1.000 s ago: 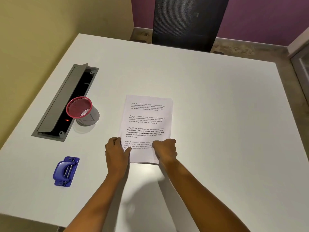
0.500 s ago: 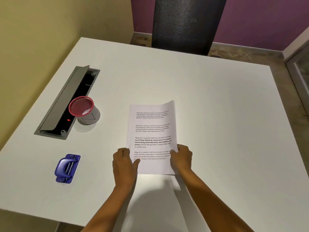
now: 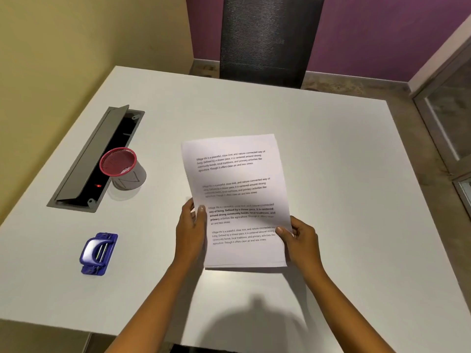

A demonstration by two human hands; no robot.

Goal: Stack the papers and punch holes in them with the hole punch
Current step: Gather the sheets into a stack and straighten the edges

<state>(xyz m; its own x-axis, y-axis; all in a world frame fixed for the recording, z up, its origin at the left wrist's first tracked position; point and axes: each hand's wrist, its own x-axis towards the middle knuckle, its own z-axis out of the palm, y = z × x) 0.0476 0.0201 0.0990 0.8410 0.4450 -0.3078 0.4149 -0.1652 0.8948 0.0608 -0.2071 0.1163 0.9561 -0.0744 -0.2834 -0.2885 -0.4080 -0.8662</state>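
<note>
We pinch the stacked papers (image 3: 237, 200) with our left hand (image 3: 190, 231) and right hand (image 3: 302, 242) on either lower side, long axis pointing away from us; the blue hole punch (image 3: 99, 253) lies well left of them.

Office: white desk (image 3: 331, 174), cable hatch (image 3: 94, 161), mesh chair (image 3: 267, 39).

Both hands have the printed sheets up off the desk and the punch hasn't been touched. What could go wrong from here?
1. The papers are pinched only at their side edges by the left hand and right hand; layered edges show at the bottom, so sheets may slip out of line before punching.
2. The hole punch lies well to the left, so one hand must probably let go to fetch it, and the stack could then fan.
</note>
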